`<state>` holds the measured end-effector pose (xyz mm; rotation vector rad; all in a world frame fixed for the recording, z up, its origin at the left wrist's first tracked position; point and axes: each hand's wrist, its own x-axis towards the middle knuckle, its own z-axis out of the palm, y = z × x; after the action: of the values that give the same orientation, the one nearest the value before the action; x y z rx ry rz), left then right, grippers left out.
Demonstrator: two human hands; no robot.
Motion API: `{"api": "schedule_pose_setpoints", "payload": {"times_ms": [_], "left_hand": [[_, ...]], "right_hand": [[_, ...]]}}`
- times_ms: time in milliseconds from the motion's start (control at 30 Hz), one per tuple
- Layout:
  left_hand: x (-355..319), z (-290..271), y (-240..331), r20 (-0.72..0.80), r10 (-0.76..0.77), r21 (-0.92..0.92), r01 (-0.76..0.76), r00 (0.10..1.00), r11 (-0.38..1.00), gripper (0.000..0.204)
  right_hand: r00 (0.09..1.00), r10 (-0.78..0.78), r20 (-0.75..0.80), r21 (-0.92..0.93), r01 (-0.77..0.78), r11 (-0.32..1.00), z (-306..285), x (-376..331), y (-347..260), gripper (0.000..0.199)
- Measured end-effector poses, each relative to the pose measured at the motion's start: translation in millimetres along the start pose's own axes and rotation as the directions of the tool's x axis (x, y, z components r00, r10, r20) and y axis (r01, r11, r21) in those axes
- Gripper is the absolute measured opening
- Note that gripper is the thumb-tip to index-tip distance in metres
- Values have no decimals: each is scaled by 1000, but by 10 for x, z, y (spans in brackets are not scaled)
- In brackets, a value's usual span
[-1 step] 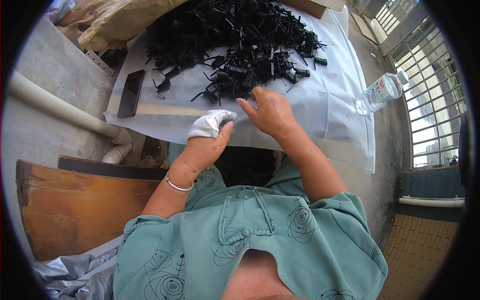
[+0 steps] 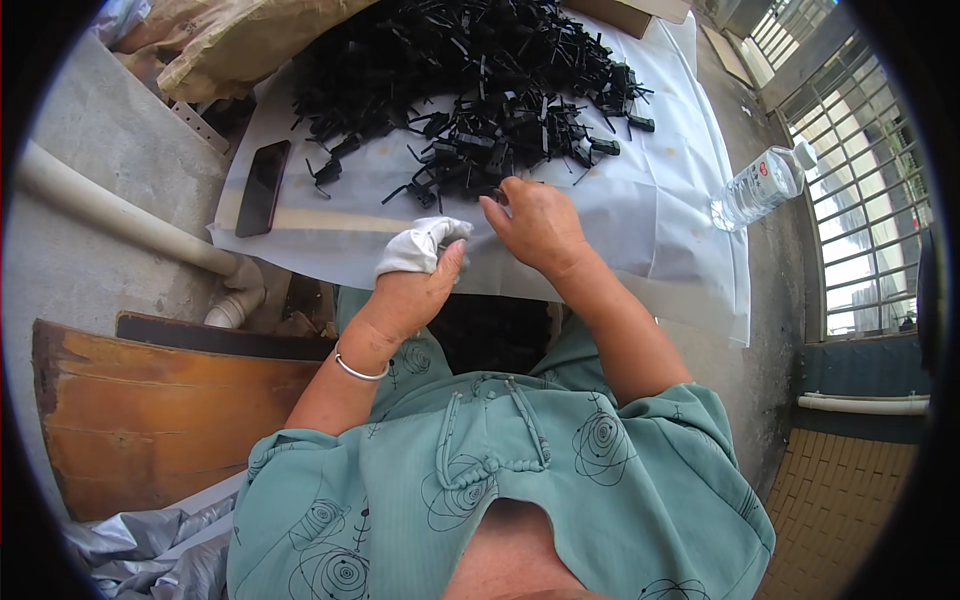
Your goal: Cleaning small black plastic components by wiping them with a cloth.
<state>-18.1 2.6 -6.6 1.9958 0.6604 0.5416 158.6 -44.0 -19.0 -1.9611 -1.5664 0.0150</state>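
A heap of black plastic parts (image 2: 470,100) with thin prongs lies on a white sheet (image 2: 330,225) over the table in front of me. My right hand (image 2: 540,225) is at the heap's near edge, thumb and forefinger bent together around a small black part (image 2: 497,194), mostly hidden by the fingers. To its left, my left hand (image 2: 420,285) is curled above the table's near edge. White cloth (image 2: 415,248) covers its fingers, and the bare thumb presses near the cloth. Whatever lies under the cloth is hidden.
A dark phone (image 2: 263,188) lies at the left of the sheet. A clear water bottle (image 2: 755,190) stands at the right edge. Brown wrapping (image 2: 240,50) and a cardboard box (image 2: 615,15) sit at the back. A pipe (image 2: 120,215) and wooden board (image 2: 170,400) are at left.
My right hand has shifted very slightly left and nearer to me. My left hand has hardly moved, and the heap looks the same.
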Motion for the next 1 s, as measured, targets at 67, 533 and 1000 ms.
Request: {"api": "schedule_pose_setpoints", "payload": {"times_ms": [67,533,1000], "left_hand": [[10,11,-40,-21,-210,-182,203,977,962,25],[18,-111,406,141,597,32,-607,789,794,26],[-36,157,175,-82,-90,-697,8,993,717,21]], "right_hand": [[1000,5,9,-54,-5,999,34,29,-4,25],[817,-91,569,521,-273,809,-730,-238,30,25],[825,-502,-259,327,564,758,-399,-420,-483,23]]}}
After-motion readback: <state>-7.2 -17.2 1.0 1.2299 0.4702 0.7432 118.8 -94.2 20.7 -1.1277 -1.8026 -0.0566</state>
